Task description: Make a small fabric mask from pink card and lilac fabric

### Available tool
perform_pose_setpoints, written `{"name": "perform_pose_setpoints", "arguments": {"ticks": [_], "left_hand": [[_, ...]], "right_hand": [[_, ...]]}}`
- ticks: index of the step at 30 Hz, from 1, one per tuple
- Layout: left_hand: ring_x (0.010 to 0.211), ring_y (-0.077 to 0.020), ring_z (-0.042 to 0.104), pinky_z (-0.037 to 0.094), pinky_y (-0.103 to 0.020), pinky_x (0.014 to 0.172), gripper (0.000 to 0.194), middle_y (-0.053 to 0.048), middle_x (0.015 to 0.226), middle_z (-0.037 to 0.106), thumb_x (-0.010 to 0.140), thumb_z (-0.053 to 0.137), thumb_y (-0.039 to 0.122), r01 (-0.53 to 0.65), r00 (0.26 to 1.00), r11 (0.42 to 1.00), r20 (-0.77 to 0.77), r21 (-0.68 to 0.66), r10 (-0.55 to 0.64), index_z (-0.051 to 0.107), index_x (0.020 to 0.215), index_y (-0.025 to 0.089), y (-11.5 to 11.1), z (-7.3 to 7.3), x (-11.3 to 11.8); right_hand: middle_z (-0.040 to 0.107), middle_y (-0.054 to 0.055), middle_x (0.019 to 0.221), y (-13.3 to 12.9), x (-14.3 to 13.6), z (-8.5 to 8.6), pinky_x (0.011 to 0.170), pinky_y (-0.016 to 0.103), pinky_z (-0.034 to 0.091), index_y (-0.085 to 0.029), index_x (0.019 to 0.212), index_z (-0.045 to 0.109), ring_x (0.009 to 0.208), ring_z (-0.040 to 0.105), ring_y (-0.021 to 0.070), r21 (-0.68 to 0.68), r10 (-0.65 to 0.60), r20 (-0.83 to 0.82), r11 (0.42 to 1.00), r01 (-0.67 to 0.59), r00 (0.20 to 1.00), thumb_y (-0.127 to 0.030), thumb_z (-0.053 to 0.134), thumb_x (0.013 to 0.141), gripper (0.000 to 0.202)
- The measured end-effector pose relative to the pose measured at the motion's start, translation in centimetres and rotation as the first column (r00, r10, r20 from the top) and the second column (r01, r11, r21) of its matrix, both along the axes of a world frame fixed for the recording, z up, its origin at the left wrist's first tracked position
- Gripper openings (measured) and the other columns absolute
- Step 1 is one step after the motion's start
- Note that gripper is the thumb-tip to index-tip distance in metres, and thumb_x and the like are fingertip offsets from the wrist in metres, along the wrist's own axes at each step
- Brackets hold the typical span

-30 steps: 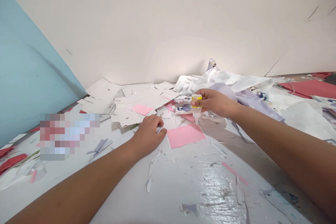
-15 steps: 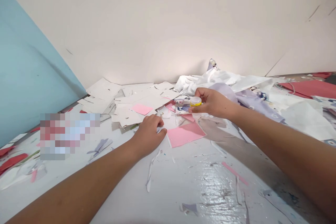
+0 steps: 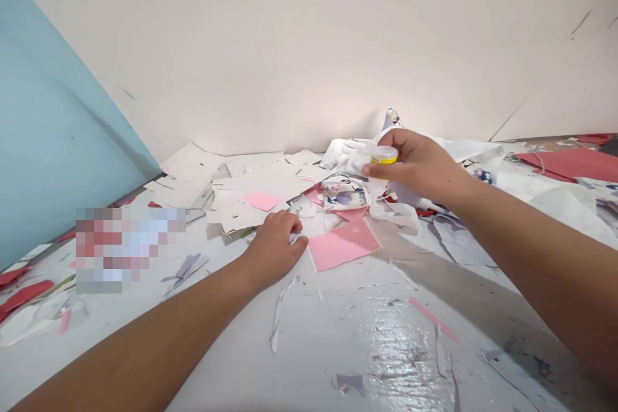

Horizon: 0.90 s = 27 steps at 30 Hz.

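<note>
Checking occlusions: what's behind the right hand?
Crumpled white material and, beyond it, a pale panel; whatever the right hand and its yellow-banded container directly cover can't be seen.

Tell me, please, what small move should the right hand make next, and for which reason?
Probably the right hand should set down the yellow-banded container: it holds this beyond the pink sheet, not over it, while the left hand rests beside the sheet. Setting it down would free the right hand.
</note>
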<state>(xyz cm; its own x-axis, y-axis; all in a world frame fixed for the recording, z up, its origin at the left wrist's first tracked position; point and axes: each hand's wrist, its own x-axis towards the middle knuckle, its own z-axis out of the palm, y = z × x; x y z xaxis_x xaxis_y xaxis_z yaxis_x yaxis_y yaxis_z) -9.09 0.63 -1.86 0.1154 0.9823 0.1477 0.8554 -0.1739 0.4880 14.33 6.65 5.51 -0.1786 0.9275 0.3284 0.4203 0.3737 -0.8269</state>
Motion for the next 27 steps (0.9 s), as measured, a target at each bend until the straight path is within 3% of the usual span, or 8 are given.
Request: {"name": "perform_pose_setpoints", "arguments": {"ticks": [3, 5, 8, 10, 13, 20, 24, 27], "left_hand": [[0.087, -0.0203, 0.046, 0.039, -0.031, 0.065, 0.010, -0.003, 0.085, 0.052, 0.071, 0.044, 0.029, -0.006, 1.000, 1.000, 0.002, -0.003, 0.006, 0.047, 0.075, 0.021, 0.0, 0.0, 0.0], [0.088, -0.0203, 0.046, 0.039, -0.030, 0.065, 0.009, -0.003, 0.085, 0.052, 0.071, 0.044, 0.029, -0.009, 1.000, 1.000, 0.002, 0.002, 0.009, 0.047, 0.075, 0.022, 0.0, -0.1, 0.0], [0.088, -0.0201, 0.046, 0.040, -0.030, 0.065, 0.009, -0.002, 0.084, 0.052, 0.071, 0.044, 0.030, -0.011, 1.000, 1.000, 0.006, 0.005, 0.011, 0.046, 0.075, 0.022, -0.1, -0.1, -0.1], [0.086, -0.0197, 0.047, 0.039, -0.030, 0.066, 0.009, -0.002, 0.084, 0.052, 0.071, 0.044, 0.030, -0.012, 1.000, 1.000, 0.008, 0.009, 0.012, 0.046, 0.075, 0.022, -0.1, -0.2, -0.2], [0.086, -0.0196, 0.046, 0.039, -0.031, 0.067, 0.009, -0.001, 0.084, 0.052, 0.072, 0.043, 0.030, -0.006, 1.000, 1.000, 0.003, 0.019, 0.006, 0.046, 0.075, 0.022, 0.0, -0.3, -0.2], [0.087, -0.0205, 0.046, 0.039, -0.032, 0.067, 0.009, -0.003, 0.085, 0.051, 0.072, 0.042, 0.029, -0.008, 1.000, 1.000, 0.000, -0.002, 0.008, 0.046, 0.075, 0.021, 0.0, -0.1, 0.0], [0.087, -0.0204, 0.046, 0.039, -0.032, 0.067, 0.008, -0.002, 0.084, 0.051, 0.072, 0.042, 0.029, -0.013, 1.000, 1.000, -0.005, 0.000, 0.013, 0.045, 0.074, 0.022, -0.1, -0.1, 0.0], [0.087, -0.0205, 0.045, 0.039, -0.032, 0.067, 0.008, -0.003, 0.084, 0.052, 0.071, 0.042, 0.028, -0.012, 1.000, 1.000, -0.010, 0.006, 0.013, 0.046, 0.074, 0.021, 0.0, -0.1, 0.0]], "right_hand": [[0.048, -0.003, 0.060, 0.7, 1.2, 0.6, 0.042, 0.022, 0.036, -0.022, 0.070, 0.051, 0.047, 0.047, 0.0090, 0.013, -0.138, -0.175, 0.990, 0.142, 0.975, -0.045, 0.067, 0.060, 0.030], [0.046, -0.004, 0.058, 1.3, 1.7, 0.8, 0.050, 0.023, 0.041, -0.022, 0.072, 0.050, 0.049, 0.048, 0.0081, -0.058, -0.169, -0.408, 0.986, 0.159, 0.897, -0.047, 0.061, 0.066, 0.027], [0.048, -0.003, 0.059, 1.9, 1.8, 0.6, 0.061, 0.025, 0.046, -0.022, 0.075, 0.049, 0.061, 0.054, 0.0104, -0.246, -0.157, -0.678, 0.969, -0.020, 0.718, -0.041, 0.056, 0.073, 0.020], [0.055, 0.000, 0.069, 2.0, 1.5, 0.3, 0.065, 0.025, 0.047, -0.021, 0.076, 0.050, 0.071, 0.057, 0.0123, -0.331, -0.130, -0.734, 0.925, -0.184, 0.667, -0.030, 0.053, 0.074, 0.010], [0.056, 0.001, 0.072, 1.8, 1.1, -0.2, 0.059, 0.024, 0.046, -0.020, 0.071, 0.051, 0.069, 0.056, 0.0121, -0.350, -0.012, -0.730, 0.865, -0.358, 0.684, -0.019, 0.053, 0.069, 0.004], [0.055, -0.001, 0.062, 1.0, 0.7, -0.8, 0.053, 0.024, 0.045, -0.021, 0.068, 0.054, 0.056, 0.053, 0.0114, -0.362, 0.267, -0.559, 0.773, -0.521, 0.785, -0.029, 0.062, 0.066, 0.012], [0.060, 0.001, 0.074, 0.8, -0.4, -2.0, 0.059, 0.027, 0.049, -0.019, 0.075, 0.057, 0.067, 0.057, 0.0143, -0.467, 0.379, -0.408, 0.695, -0.547, 0.831, -0.029, 0.068, 0.062, 0.020], [0.060, 0.001, 0.074, 0.7, -1.2, -3.2, 0.060, 0.028, 0.050, -0.019, 0.078, 0.058, 0.067, 0.058, 0.0140, -0.503, 0.410, -0.335, 0.684, -0.529, 0.848, -0.028, 0.069, 0.062, 0.021]]}}
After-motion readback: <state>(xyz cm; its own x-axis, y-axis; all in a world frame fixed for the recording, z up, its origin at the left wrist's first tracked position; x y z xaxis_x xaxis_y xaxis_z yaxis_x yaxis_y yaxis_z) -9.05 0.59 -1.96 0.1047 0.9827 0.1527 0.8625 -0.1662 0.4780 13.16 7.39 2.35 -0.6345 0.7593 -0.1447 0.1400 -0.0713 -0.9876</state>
